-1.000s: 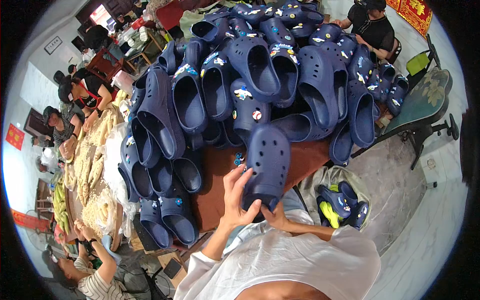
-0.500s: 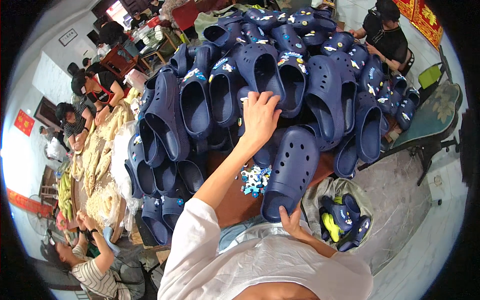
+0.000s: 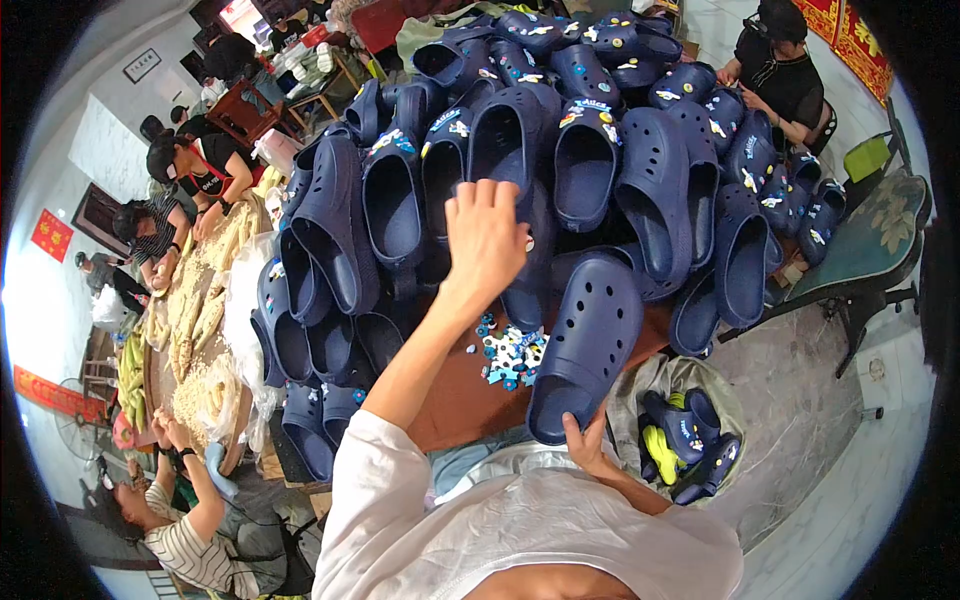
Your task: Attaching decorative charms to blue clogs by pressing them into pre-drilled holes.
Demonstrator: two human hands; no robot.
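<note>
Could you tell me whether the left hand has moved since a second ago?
Yes. The left hand went from the held clog up into the clog pile.

The left hand [image 3: 487, 235] reaches up to frame centre, arm extended, fingers curled. The right hand [image 3: 585, 447] sits low, right of centre, fingers gripping.

Navy perforated clog [image 3: 585, 345], toe up, tilted against the clog pile [image 3: 560, 150]

Workshop: heaped navy clogs [image 3: 640, 190], co-workers
</note>
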